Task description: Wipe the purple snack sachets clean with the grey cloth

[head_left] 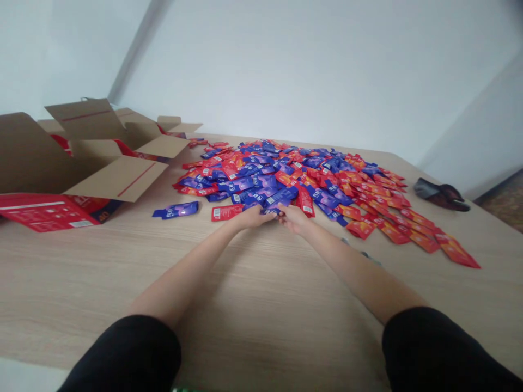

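Observation:
At the near edge of a wide heap of small red and blue packets (261,170), my two hands almost meet. My left hand (252,218) has its fingers closed on the left side of a blue packet (270,209). From the other side, my right hand (295,219) pinches the same packet between thumb and fingers. A red packet (224,213) showing a barcode lies flat beside my left hand, and another red packet (305,201) leans just behind my right hand. Farther left, a single blue packet (176,210) rests apart from the heap.
Opened red cardboard boxes (53,211) with raised flaps stand along the left of the wooden table (261,305). A row of overlapping orange-red packets (423,239) stretches to the right. Beyond them lies a dark glossy object (441,194). A white wall (310,71) closes off the back.

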The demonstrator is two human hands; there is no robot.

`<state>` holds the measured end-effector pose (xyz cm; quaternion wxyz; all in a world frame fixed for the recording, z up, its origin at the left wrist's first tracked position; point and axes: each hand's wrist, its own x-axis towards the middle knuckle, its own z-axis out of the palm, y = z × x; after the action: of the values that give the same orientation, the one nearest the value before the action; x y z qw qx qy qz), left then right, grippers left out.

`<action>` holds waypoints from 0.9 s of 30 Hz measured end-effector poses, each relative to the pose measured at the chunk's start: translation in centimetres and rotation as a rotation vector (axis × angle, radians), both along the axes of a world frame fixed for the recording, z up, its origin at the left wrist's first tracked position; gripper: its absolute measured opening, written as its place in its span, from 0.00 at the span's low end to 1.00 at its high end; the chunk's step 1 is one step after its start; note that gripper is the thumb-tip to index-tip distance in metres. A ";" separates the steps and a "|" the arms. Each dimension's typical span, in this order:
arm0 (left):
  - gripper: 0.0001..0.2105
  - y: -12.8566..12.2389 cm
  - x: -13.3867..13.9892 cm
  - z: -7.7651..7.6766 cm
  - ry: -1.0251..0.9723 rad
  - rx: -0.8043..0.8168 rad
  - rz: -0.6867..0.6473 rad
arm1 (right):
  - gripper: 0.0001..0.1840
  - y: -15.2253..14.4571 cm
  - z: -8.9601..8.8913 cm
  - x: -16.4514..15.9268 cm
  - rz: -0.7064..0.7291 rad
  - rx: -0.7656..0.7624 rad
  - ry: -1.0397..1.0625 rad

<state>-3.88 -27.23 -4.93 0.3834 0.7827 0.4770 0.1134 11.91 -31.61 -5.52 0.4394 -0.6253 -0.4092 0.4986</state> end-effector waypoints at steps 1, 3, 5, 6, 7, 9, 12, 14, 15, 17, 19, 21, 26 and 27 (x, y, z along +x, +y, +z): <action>0.25 -0.3 -0.1 0.2 -0.060 -0.048 -0.029 | 0.12 -0.8 0.2 0.3 0.009 -0.009 0.047; 0.26 -1.0 -0.5 0.7 -0.171 -0.134 -0.088 | 0.11 -2.7 0.6 1.0 0.043 -0.036 0.122; 0.26 -1.6 -1.1 1.1 -0.251 -0.205 -0.141 | 0.14 -5.0 0.9 2.0 0.080 -0.073 0.178; 0.26 -2.0 -1.3 1.2 -0.287 -0.249 -0.177 | 0.16 -6.3 0.9 2.5 0.107 -0.093 0.186; 0.25 -2.4 -1.6 1.3 -0.320 -0.299 -0.222 | 0.19 -7.6 1.0 3.1 0.147 -0.118 0.165; 0.22 -3.4 -2.0 1.1 -0.369 -0.390 -0.319 | 0.23 -10.3 1.2 4.4 0.245 -0.137 -0.005; 0.17 -5.6 -2.2 0.1 -0.332 -0.420 -0.459 | 0.25 -14.3 1.1 7.0 0.257 0.025 -0.533; 0.14 -7.3 -2.1 -0.7 -0.232 -0.338 -0.519 | 0.23 -16.5 0.5 8.9 0.117 0.210 -0.871; 0.13 -8.2 -2.0 -1.0 -0.170 -0.259 -0.521 | 0.22 -17.6 0.0 9.8 0.050 0.263 -1.018; 0.16 -9.8 -1.8 -1.1 -0.021 -0.026 -0.452 | 0.26 -19.3 -1.6 11.3 -0.007 0.273 -1.254; 0.22 -11.3 -1.8 -0.7 0.152 0.269 -0.330 | 0.29 -20.6 -3.6 12.2 0.054 0.229 -1.403; 0.26 -12.6 -2.1 -0.1 0.294 0.526 -0.245 | 0.27 -21.4 -5.3 12.6 0.116 0.226 -1.448; 0.20 -14.7 -4.4 -1.4 0.293 0.666 -0.403 | 0.21 -20.8 -5.8 12.9 -0.023 0.350 -1.277; 0.20 -14.9 -4.9 -2.1 0.268 0.665 -0.430 | 0.20 -20.3 -5.3 12.5 -0.073 0.379 -1.215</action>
<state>-8.78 -42.16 -7.05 0.0594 0.9535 0.2857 0.0758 24.36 -51.92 -10.80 0.2486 -0.7213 -0.6451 -0.0416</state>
